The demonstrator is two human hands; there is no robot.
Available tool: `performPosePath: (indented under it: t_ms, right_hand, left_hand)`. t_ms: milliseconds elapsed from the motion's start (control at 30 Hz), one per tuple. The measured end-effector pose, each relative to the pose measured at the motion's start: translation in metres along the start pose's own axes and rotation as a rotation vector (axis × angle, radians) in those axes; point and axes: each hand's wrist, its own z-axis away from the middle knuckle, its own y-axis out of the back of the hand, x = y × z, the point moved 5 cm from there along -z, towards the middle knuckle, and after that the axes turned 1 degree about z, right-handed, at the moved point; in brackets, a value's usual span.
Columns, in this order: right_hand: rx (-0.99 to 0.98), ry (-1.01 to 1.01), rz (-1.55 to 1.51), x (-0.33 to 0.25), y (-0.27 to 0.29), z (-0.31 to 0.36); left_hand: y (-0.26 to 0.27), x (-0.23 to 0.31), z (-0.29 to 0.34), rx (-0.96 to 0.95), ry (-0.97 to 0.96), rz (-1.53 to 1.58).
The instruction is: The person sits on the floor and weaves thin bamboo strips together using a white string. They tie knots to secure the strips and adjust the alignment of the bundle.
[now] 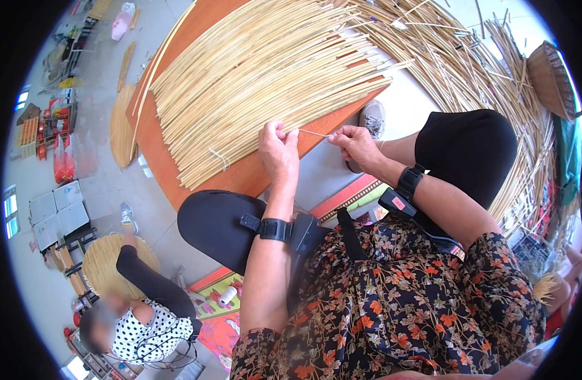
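A row of pale straw-coloured stalks (253, 82) lies side by side on an orange-brown wooden table (250, 182). At the stalks' near edge, my left hand (279, 155) pinches a thin white string (313, 133). My right hand (357, 145), closed as well, holds the string's other part just right of the table edge, and the string runs fairly straight between both hands. Left of my left hand, a short loop of white cord (220, 159) lies across the stalks near their left ends.
Many loose stalks (455, 63) cover the floor at the right, beside a woven basket (549, 81). A white thread spool (228, 294) sits on patterned cloth below left. Another person (148, 329) sits at the lower left, by a round straw mat (117, 263).
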Motion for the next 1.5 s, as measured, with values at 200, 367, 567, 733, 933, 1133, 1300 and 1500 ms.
performPosePath:
  t_ms: [200,367,567,733,933,1133,1300,1500]
  right_hand:
    - [-0.005,0.03,-0.186,-0.006,0.003,0.005]
    - [0.017,0.029,-0.251,-0.012,0.015,0.004]
    - [0.053,0.013,-0.376,-0.017,0.026,0.007]
    - [0.018,0.033,-0.532,-0.023,0.031,0.013]
    - [-0.043,0.093,-0.543,-0.035,0.034,0.014]
    - [-0.046,0.03,-0.415,-0.032,0.028,0.01]
    - [-0.064,0.045,-0.452,-0.034,0.028,0.015]
    - [-0.278,0.077,-0.198,-0.058,0.006,0.035]
  left_hand:
    - [0.001,0.0,0.001,0.001,-0.003,0.002]
    - [0.002,-0.002,0.001,0.003,0.0,0.023]
    - [0.002,-0.005,0.001,0.007,0.021,0.023]
    - [0.003,-0.006,0.001,0.013,0.011,0.035]
    - [0.002,-0.011,0.0,0.013,0.037,0.098]
    - [0.0,-0.014,-0.002,0.013,-0.002,0.052]
    - [0.002,-0.009,-0.002,0.012,-0.02,-0.048]
    - [0.007,-0.005,0.005,-0.049,0.265,0.179]
